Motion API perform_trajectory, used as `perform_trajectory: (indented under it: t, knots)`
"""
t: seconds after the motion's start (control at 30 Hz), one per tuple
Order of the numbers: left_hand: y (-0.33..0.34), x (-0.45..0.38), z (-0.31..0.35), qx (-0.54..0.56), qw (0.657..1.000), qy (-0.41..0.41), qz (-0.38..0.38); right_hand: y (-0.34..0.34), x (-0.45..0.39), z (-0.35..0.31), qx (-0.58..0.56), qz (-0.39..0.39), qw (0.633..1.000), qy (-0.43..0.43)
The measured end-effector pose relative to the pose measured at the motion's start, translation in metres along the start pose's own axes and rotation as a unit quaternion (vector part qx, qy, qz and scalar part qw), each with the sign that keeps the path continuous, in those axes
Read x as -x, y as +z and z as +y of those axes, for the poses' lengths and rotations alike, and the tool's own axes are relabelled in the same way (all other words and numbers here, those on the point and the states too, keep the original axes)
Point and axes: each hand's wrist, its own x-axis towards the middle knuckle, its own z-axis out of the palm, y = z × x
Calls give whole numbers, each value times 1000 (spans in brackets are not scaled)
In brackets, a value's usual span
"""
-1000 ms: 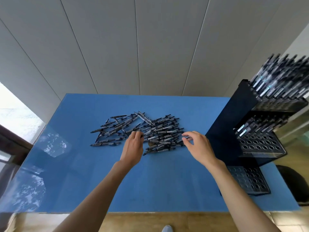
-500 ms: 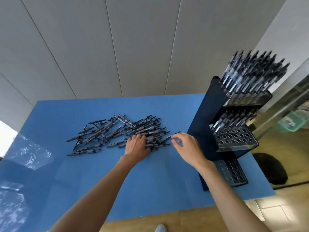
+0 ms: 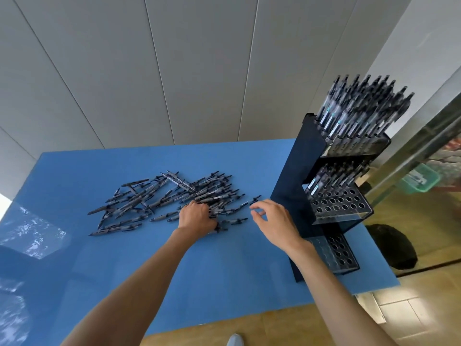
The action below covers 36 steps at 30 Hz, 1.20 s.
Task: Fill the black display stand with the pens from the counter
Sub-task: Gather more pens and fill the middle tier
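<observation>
Gripping several pens [image 3: 212,196] in a bunch, the left hand [image 3: 195,217] may drop some; the right hand [image 3: 274,221], loosely curled, holds nothing I can see.

pens [image 3: 159,203] heaped on counter [image 3: 224,275], display stand [image 3: 294,186] at right (partly filled)

I'm standing at a blue counter [image 3: 224,283] set against a pale panelled wall, its glossy left end showing bright reflections. A loose heap of dark pens [image 3: 169,198] lies scattered across its middle, many crossing one another, with a few strays lying apart at the near right edge of the pile. The black display stand [image 3: 296,186] sits on the counter's right end, close to the corner
</observation>
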Motion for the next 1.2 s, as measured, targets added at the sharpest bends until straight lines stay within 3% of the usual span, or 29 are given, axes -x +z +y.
perform_trajectory:
  t: [0.13, 0.27, 0.3, 0.4, 0.43, 0.5, 0.6, 0.73, 0.8, 0.97, 1.2]
  knots:
    - [-5, 9, -15, 133, 990, -51, 21, 5, -4, -8, 3, -10, 1000, -4]
    - [-13, 21, -38, 289, 952, -90, 45, 13, -6, -22, 11, -16, 1000, -18]
    - [-15, 25, -44, 369, 924, -94, 38, 15, -6, -26, 14, -16, 1000, -21]
    - [-21, 45, -59, 602, 793, -95, -8, 25, -6, -37, 17, -18, 999, -28]
    - [-18, 51, -66, 637, 765, -93, 2, 30, -5, -40, 18, -21, 999, -31]
    - [-12, 62, -77, 656, 748, -94, 39, 37, -4, -48, 18, -26, 999, -36]
    - [-1, 77, -89, 611, 781, -100, 81, 48, -2, -60, 19, -28, 998, -46]
    - [16, 85, -95, 395, 914, -26, 85, 57, 1, -70, 12, -19, 999, -44]
    - [23, 88, -89, 265, 960, 46, 83, 59, 2, -70, 8, -7, 999, -38]
    - [41, 88, -65, 103, 980, 166, 48, 59, 12, -63, 8, 17, 1000, -18]
    - [46, 93, -59, -37, 986, 157, -32, 61, 34, -48, 15, 16, 1000, 10]
